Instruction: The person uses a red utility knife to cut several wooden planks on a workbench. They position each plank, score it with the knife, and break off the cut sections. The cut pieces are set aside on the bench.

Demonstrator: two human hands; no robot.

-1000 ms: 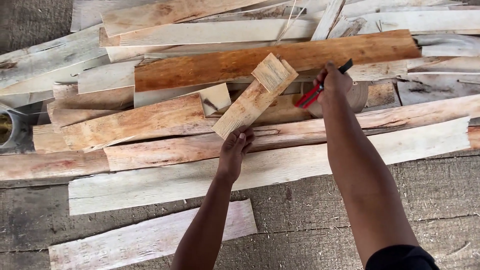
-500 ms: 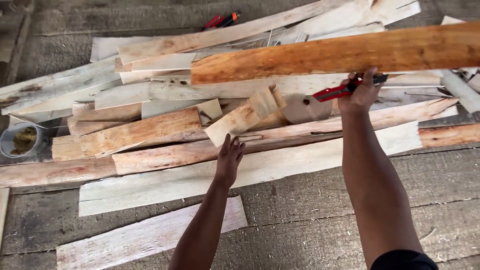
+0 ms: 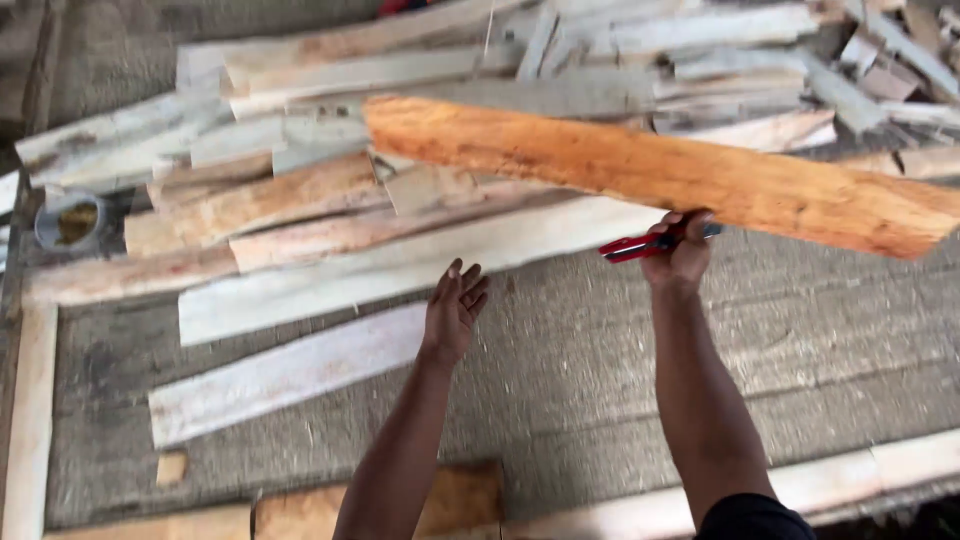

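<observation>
Orange plank (image 3: 680, 175) up in the air, held from below by right hand (image 3: 680, 255).

Long way of plank: left to right, right end tipped a bit lower. Right hand just under plank, near the middle, closed on it and on a red tool (image 3: 640, 245) too. Left hand (image 3: 455, 310) lower and to the left, wide open, holding nothing, well apart from plank. Right hand nearer by far. Behind: pile of pale boards (image 3: 400, 265) on grey floor (image 3: 600, 380).

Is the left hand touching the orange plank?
Apart. The head view shows the left hand open below the orange plank, with pale boards visible between them.
</observation>
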